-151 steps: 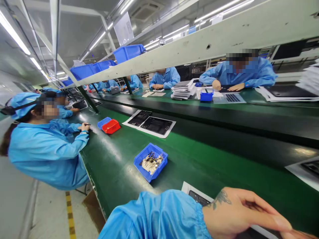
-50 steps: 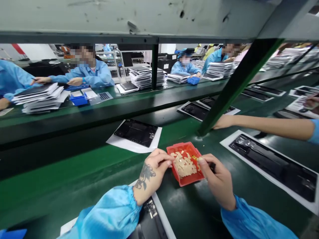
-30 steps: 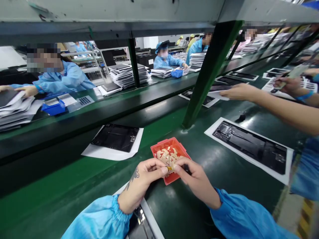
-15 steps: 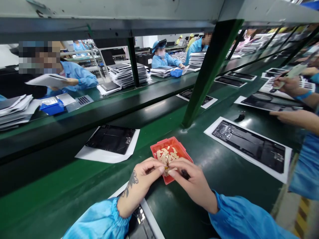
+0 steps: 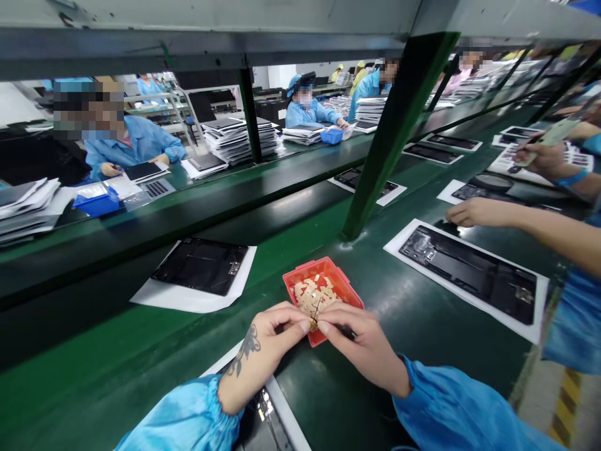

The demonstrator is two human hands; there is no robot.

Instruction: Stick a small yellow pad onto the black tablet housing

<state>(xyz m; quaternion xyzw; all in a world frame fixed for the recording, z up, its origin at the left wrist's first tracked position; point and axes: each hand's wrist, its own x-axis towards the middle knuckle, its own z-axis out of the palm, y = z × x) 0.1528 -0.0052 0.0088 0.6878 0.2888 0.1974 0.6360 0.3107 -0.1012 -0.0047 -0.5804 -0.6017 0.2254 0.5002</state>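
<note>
My left hand (image 5: 277, 332) and my right hand (image 5: 357, 335) meet over the near edge of a red tray (image 5: 345, 289). Both are closed, thumb against fingers, on a small part with a thin dark wire (image 5: 317, 307) and a yellowish bit between the fingertips. Its exact kind is too small to make out. Cream-coloured pieces (image 5: 307, 294) lie scattered inside the tray. Something dark shows beneath the fingers of my right hand, mostly hidden. Under my left forearm is a black device panel (image 5: 263, 416) on white paper, partly covered by the sleeve.
A black panel (image 5: 201, 266) on white paper rests at left, another (image 5: 469, 269) at right. A green post (image 5: 380, 144) rises behind the tray. At right a co-worker's hand (image 5: 479, 213) reaches over the bench. Paper stacks (image 5: 235, 141) and a blue bin (image 5: 96, 200) stand across the line.
My hands stay pinched together, with only slight movement. The left panel has shifted a little to the left. The right-hand co-worker's arm has reached further in; the left-hand co-worker has lowered the sheets.
</note>
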